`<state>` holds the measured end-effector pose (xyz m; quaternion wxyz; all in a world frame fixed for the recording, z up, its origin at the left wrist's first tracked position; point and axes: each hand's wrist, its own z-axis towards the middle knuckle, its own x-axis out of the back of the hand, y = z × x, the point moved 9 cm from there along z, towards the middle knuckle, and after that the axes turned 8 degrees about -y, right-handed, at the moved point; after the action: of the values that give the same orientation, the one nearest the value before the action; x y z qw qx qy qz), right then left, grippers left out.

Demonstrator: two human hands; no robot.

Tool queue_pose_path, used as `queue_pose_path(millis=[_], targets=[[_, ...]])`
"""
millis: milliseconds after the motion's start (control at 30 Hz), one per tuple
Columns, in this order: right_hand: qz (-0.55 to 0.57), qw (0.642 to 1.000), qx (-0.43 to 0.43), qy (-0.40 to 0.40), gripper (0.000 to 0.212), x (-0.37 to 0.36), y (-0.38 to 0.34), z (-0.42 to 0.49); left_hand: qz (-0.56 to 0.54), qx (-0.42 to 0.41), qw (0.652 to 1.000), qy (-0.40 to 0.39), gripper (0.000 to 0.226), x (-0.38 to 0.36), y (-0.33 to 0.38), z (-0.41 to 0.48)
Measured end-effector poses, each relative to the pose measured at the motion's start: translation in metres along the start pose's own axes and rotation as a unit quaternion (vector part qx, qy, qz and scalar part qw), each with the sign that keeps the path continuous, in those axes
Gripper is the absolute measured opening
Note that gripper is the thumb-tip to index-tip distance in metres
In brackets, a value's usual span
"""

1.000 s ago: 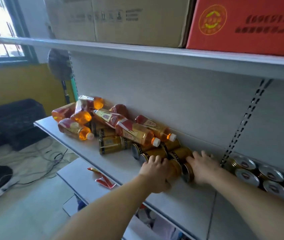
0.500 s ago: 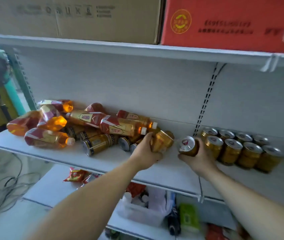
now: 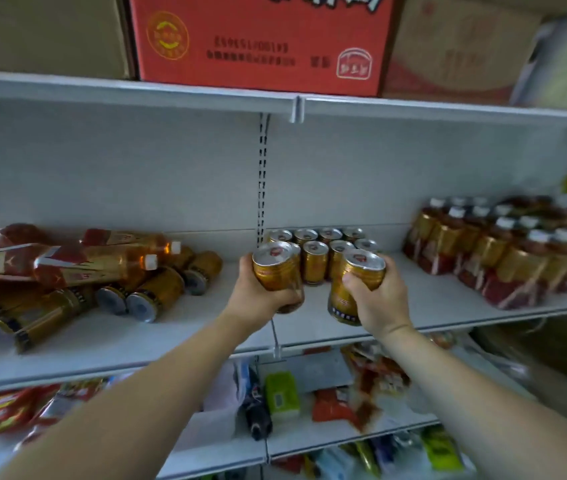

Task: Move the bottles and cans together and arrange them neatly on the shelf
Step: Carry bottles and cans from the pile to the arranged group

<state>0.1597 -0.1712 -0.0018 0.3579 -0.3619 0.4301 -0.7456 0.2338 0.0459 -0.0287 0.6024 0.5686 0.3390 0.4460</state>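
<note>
Head: both held cans [image 3: 276, 271] upright, lids up.

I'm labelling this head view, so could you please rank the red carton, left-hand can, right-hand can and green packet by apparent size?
1. red carton, by far the largest.
2. left-hand can and right-hand can: they look alike, so I won't rank them.
3. green packet, the smallest.

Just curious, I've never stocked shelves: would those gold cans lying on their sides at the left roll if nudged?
Likely yes: the lying cans are round and on a flat shelf. Bottles resting on them might slide off. They look stiff.
</note>
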Motion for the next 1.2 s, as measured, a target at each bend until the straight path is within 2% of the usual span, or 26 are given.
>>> queue_pose_path(millis=[167, 267, 400, 533, 733, 867, 1000, 1100, 1200], targets=[[0.063, 0.995, -0.078, -0.003, 0.055, 0.074, 0.060, 0.023, -0.140, 0.075, 0.987, -0.009, 0.052, -0.085, -0.029, 0.032], [0.014, 0.997, -0.076, -0.031, 0.053, 0.113, 0.088, 0.044, -0.100, 0.094, 0.990, -0.011, 0.060, -0.131, -0.043, 0.053], [-0.050, 0.990, -0.079, -0.107, 0.048, 0.136, 0.126, 0.072, 0.021, 0.098, 0.995, 0.005, 0.069, -0.171, -0.061, 0.072], [-0.101, 0.978, -0.066, -0.168, 0.066, 0.134, 0.155, 0.089, 0.061, 0.083, 0.994, 0.042, 0.075, -0.190, -0.082, 0.082], [-0.107, 0.964, -0.061, -0.236, 0.067, 0.100, 0.181, 0.097, 0.152, 0.061, 0.982, 0.091, 0.091, -0.170, -0.085, 0.085], [-0.100, 0.954, -0.050, -0.278, 0.065, 0.070, 0.174, 0.098, 0.184, 0.036, 0.971, 0.151, 0.085, -0.128, -0.081, 0.065], [-0.100, 0.937, -0.024, -0.335, 0.056, 0.011, 0.153, 0.087, 0.170, 0.045, 0.963, 0.204, 0.084, -0.081, -0.080, 0.051], [-0.112, 0.932, -0.005, -0.345, 0.066, -0.034, 0.132, 0.088, 0.154, 0.039, 0.971, 0.179, 0.082, -0.065, -0.078, 0.062], [-0.179, 0.921, -0.012, -0.346, 0.075, -0.064, 0.123, 0.097, 0.143, 0.067, 0.975, 0.154, 0.078, -0.054, -0.084, 0.075]])
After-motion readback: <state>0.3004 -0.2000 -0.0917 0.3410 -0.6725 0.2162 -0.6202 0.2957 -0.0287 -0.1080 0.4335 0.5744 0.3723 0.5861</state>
